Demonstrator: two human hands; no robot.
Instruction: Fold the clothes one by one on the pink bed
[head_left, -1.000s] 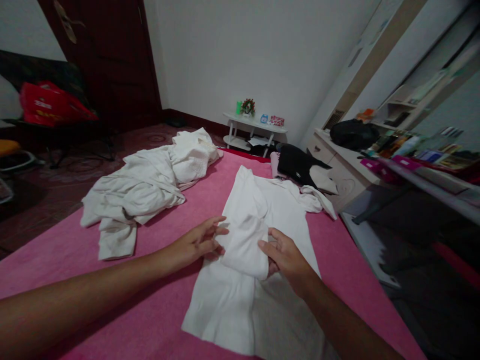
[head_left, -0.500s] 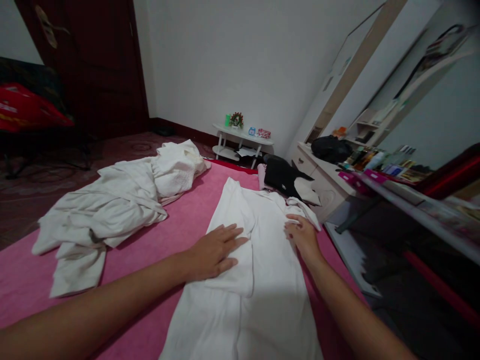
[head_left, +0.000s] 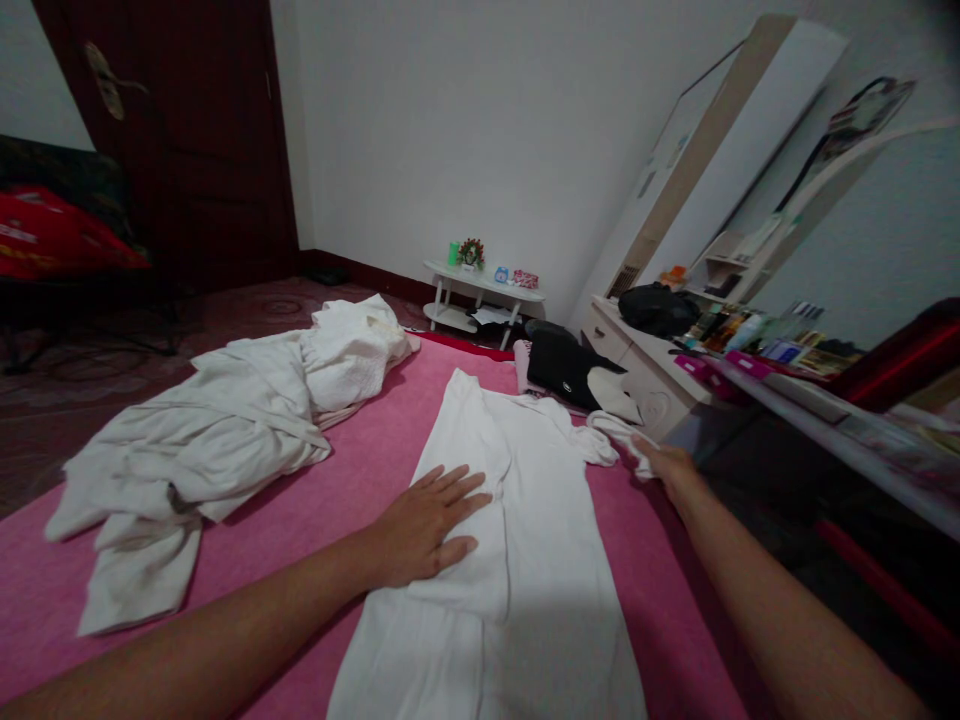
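A white long-sleeved garment [head_left: 551,540] lies flat on the pink bedspread [head_left: 367,450], its left side folded inward. My left hand [head_left: 435,525] rests flat on that folded part, fingers spread. Out to the right, my right hand [head_left: 671,470] is closed on the garment's right sleeve [head_left: 622,432], which is pulled away from the body of the garment and looks bunched. The fingertips of my right hand are partly hidden.
A heap of crumpled white clothes [head_left: 225,410] lies on the left of the bed. Folded black clothing [head_left: 566,365] sits at the far right corner. A dresser [head_left: 637,360] and a cluttered glass shelf [head_left: 810,400] stand along the right side.
My right hand has moved right from the garment's edge and now draws the sleeve outward. My left hand stays on the folded part. The view has tilted slightly.
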